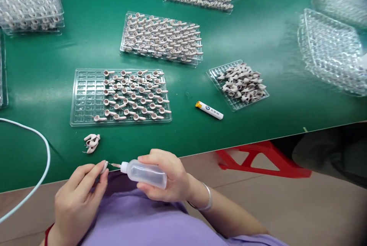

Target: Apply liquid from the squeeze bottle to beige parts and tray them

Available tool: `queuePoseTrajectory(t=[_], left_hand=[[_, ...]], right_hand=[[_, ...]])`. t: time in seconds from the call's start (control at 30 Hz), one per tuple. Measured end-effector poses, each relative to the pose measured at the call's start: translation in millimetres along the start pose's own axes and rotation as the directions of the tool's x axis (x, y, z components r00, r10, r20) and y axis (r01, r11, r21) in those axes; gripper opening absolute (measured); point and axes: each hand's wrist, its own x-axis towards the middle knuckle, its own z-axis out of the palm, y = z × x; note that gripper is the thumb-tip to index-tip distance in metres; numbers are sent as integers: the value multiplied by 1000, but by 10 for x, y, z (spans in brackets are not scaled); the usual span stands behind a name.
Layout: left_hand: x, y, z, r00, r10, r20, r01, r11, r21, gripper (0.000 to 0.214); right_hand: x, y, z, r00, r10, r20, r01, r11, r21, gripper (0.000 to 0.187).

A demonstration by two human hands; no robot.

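Note:
My left hand [82,196] pinches a small white earbud-shaped plastic part [104,167] between thumb and fingers at the table's front edge. In my right hand [172,175] lies a translucent squeeze bottle [146,173] with a white cap and a thin needle tip. The bottle is tilted nearly flat, and its needle points left at the held part; whether they touch I cannot tell. A few similar loose parts [92,143] rest on the table just beyond my left hand. Behind them, a clear tray [86,97] carries rows of such parts on its right side.
A second filled tray [162,38] stands farther back. Right of it, a small tray [237,104] holds a heap of parts, near a white BMW-marked cylinder [209,110]. Stacked trays [28,5] stand far left. A white cable [43,143] curves over the left edge; a red stool [263,160] is below.

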Motion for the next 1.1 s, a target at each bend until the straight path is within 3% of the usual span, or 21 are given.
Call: queuePoseTrajectory(t=[0.53, 0.63, 0.73, 0.8, 0.83, 0.93, 1.0, 1.03, 1.1], left_hand=[[9, 13, -5, 1000, -21, 13, 22, 1000, -18, 27], [3, 58, -62, 992, -119, 36, 122, 988, -99, 23], [-9, 128, -121, 946, -297, 128, 322, 901, -290, 17], [-19, 174, -130, 869, -404, 287, 493, 764, -417, 13], [-25, 193, -122, 803, -452, 388, 593, 666, -453, 14], [-49, 233, -54, 508, -537, 673, 860, 276, -429, 29], [-63, 256, 6, 346, -517, 783, 923, 36, -384, 39], [-68, 268, 35, 296, -500, 814, 927, -55, -371, 42], [-76, 294, 86, 238, -482, 843, 912, -189, -365, 44]], right_hand=[[9, 3, -22, 1000, 14, -8, -14, 999, 46, 37], [-36, -14, -68, 994, 107, -25, -102, 984, 148, 40], [-85, -76, -52, 970, 244, -14, -233, 942, 242, 44], [-108, -130, 11, 961, 276, 4, -268, 929, 257, 44], [-117, -153, 52, 964, 267, 4, -260, 935, 241, 43], [-132, -190, 174, 988, 149, -43, -145, 985, 89, 38], [-139, -185, 230, 996, 63, -59, -65, 997, -35, 32], [-142, -176, 249, 998, 32, -57, -37, 996, -85, 29], [-150, -158, 280, 999, 7, -50, -14, 988, -154, 22]])
